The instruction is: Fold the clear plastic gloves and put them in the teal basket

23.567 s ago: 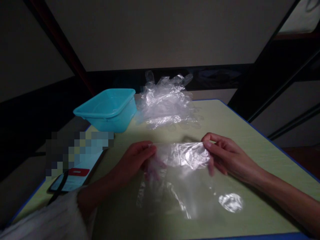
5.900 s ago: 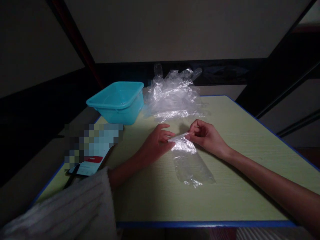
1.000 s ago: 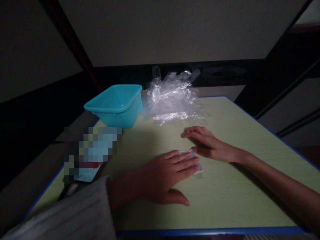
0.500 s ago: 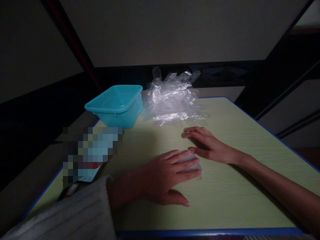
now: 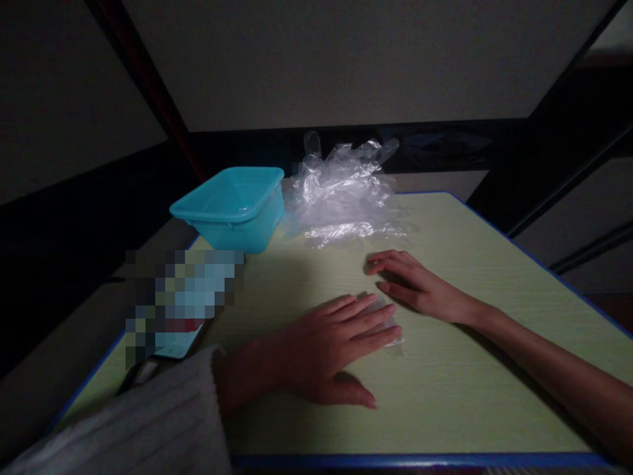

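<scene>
My left hand (image 5: 336,346) lies spread, palm down, over a small piece of clear plastic (image 5: 390,336) on the pale green table (image 5: 459,409). Parts of the plastic show between and beyond its fingertips; the rest is hidden under the hand. To the right and a little farther back, my right hand (image 5: 415,284) rests on its side with slightly curved fingers apart, holding nothing. Behind both hands sits a crumpled heap of clear plastic gloves (image 5: 346,198).
At the back left stands a turquoise plastic basin (image 5: 232,231). Nearer on the left edge is a pixelated item with a light blue lower part (image 5: 178,343). The table has a blue edge (image 5: 415,460), and a dark wall panel rises behind.
My right hand has moved slightly away from my left fingertips, and its thumb now lies clear of the plastic. My left hand has barely moved.
</scene>
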The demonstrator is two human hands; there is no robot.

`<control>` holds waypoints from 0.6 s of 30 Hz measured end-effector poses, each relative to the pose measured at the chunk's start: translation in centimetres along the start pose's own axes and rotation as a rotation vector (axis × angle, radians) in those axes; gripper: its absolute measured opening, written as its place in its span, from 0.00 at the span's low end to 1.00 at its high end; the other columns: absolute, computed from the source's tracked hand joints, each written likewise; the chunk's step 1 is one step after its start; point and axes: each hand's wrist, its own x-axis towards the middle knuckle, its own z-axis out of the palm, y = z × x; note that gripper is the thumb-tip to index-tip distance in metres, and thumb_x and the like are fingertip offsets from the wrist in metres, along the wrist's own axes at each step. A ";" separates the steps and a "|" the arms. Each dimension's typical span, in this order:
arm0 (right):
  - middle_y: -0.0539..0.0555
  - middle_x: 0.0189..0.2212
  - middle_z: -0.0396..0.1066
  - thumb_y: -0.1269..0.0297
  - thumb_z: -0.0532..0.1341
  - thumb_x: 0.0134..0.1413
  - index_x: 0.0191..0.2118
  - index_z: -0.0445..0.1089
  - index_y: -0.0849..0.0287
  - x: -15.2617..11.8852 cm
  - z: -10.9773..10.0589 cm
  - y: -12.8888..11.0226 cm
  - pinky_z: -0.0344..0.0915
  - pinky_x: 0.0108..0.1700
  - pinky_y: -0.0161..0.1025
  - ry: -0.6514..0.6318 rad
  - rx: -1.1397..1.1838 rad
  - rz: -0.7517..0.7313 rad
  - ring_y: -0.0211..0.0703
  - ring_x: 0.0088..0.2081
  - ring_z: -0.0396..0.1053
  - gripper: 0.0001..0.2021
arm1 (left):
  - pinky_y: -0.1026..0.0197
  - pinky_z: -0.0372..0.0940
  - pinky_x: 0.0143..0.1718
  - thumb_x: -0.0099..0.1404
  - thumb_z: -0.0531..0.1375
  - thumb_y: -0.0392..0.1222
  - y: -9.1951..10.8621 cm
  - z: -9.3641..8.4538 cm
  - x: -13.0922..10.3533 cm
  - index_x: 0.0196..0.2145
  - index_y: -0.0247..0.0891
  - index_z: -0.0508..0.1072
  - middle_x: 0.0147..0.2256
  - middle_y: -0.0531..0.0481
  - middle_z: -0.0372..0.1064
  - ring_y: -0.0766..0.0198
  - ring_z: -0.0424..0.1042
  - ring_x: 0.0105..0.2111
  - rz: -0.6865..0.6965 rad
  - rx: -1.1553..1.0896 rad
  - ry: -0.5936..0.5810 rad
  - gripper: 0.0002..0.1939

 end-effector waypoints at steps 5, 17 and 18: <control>0.56 0.35 0.65 0.67 0.52 0.58 0.36 0.65 0.58 0.2 -0.2 -0.4 0.59 0.45 0.46 0.041 0.014 0.009 0.46 0.41 0.62 0.06 | 0.50 0.39 0.62 0.64 0.47 0.61 -0.1 0.2 -0.2 0.61 0.30 0.51 0.63 0.38 0.41 0.52 0.39 0.63 -0.012 -0.030 0.005 0.37; 0.50 0.26 0.62 0.64 0.55 0.56 0.30 0.62 0.59 0.1 -0.6 -1.4 0.57 0.30 0.36 -0.108 0.077 0.067 0.38 0.28 0.60 0.06 | 0.48 0.36 0.61 0.63 0.48 0.61 0.0 0.0 -0.2 0.60 0.39 0.54 0.63 0.39 0.38 0.50 0.34 0.63 -0.011 0.016 -0.038 0.34; 0.50 0.25 0.62 0.64 0.55 0.56 0.29 0.61 0.59 0.1 -0.6 -1.4 0.57 0.30 0.36 -0.107 0.079 0.066 0.38 0.28 0.60 0.06 | 0.48 0.36 0.61 0.63 0.48 0.61 0.0 0.0 -0.2 0.61 0.39 0.53 0.64 0.38 0.38 0.50 0.34 0.63 -0.008 0.013 -0.039 0.34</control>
